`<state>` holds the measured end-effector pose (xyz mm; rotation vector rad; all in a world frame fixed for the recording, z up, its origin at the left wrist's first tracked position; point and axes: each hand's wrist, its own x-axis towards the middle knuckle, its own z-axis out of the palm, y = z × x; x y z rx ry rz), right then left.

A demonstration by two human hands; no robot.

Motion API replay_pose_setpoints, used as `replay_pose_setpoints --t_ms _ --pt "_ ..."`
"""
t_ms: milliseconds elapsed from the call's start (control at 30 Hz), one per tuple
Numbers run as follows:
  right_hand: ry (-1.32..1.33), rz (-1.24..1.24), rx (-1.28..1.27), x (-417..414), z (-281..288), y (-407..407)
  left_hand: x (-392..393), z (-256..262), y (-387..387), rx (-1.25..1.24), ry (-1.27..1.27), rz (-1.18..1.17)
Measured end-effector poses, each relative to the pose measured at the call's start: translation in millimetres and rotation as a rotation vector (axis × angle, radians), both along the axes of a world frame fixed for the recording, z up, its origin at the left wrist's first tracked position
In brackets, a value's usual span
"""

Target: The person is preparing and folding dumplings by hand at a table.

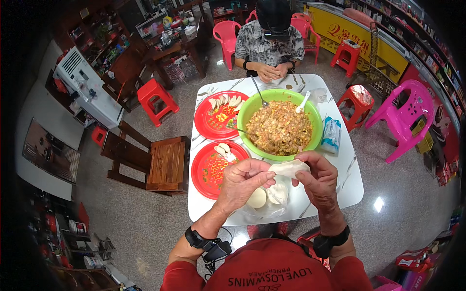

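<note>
Between my two hands is a folded dumpling (289, 168), held up over the near part of the table. My left hand (248, 179) pinches its left end between thumb and fingers. At the other end my right hand (316, 176) grips the edge with thumb and fingertips. Beneath them lie round dumpling wrappers (257, 198) and a clear plastic bag (278, 194). Just beyond sits a lime-green basin (244, 116) full of chopped filling (280, 127). To the left, a red plate (204, 182) carries a few dumplings (222, 148).
Another red plate (204, 123) holds several dumplings. A metal spoon (263, 102) and a white spoon (302, 103) stand in the filling. A blue-and-white packet (331, 135) lies right of the basin. Across the white table (349, 182) a person (270, 43) works with both hands. A wooden chair (167, 163) stands left.
</note>
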<state>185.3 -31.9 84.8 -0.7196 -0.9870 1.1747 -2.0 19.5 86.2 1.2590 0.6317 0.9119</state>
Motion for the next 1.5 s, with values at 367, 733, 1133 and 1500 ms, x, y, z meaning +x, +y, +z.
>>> replay_pose_setpoints --t_ms 367,733,1133,1500 --pt "0.015 -0.149 0.036 -27 -15 6 26 -26 -8 -0.446 -0.378 0.008" --pt "-0.682 -0.731 0.292 -36 -34 18 51 -4 -26 -0.462 -0.393 0.188" --pt "-0.791 -0.51 0.425 -30 -15 0 37 1 -15 -0.458 -0.347 -0.004" --pt "-0.049 -0.017 -0.093 10 -13 9 32 8 -10 -0.376 -0.141 -0.126"
